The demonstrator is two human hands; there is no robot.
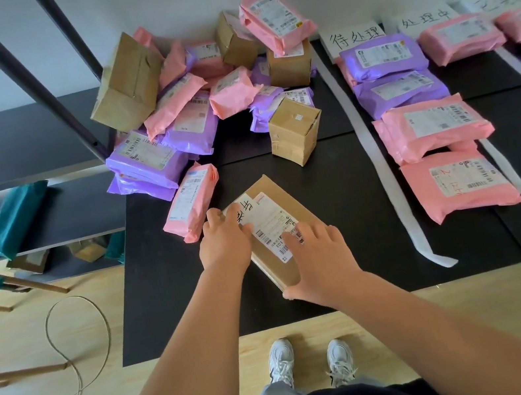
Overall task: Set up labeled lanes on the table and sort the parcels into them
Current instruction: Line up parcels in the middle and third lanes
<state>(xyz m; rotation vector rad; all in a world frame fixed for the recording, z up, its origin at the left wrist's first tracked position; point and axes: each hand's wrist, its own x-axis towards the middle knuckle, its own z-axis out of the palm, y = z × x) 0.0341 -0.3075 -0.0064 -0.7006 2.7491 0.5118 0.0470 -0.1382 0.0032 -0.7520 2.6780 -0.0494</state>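
Cardboard box (272,230) (both hands (224,238) (322,259) clasp its sides) could slip sideways if one grip loosens.

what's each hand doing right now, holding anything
Left hand: fingers curled on the far left edge of the brown box, gripping it.
Right hand: fingers spread over the box's label, thumb under its near corner, holding it.

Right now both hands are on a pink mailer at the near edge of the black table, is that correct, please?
Not quite: the head view shows the left hand and right hand on a brown cardboard box, not a pink mailer. It does lie near the edge of the black table.
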